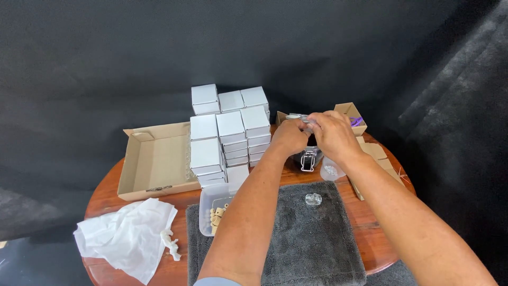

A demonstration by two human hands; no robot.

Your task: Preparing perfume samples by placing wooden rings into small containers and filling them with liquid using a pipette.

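From the head camera, both arms reached forward over a round wooden tabletop point(106, 193) set against a dark cloth backdrop. The left hand point(290, 136) and the right hand point(334, 133) met above the far middle of the tabletop, each grip pinched together on a small clear glass piece point(304, 122) held between the fingertips. What exactly that piece was could not be told, as the fingers hid most of it.

Directly beneath the hands stood a dark jar with a wire clasp point(308, 158), and just to its right a small clear plastic cup point(330, 170). Nearer the person lay a grey towel point(317, 243), with a small clear glass stopper point(313, 199) resting on it, apart from both hands. A clear plastic tub of pale wooden pieces point(214, 214) sat at the towel's left edge.

Left of the hands rose a stack of small white boxes point(230, 132), beside an open flat cardboard tray point(156, 159). Crumpled white tissue paper point(127, 235) lay at the near left, with a small white figurine point(170, 244) touching it. Small open brown cartons point(349, 114) stood behind the right hand.
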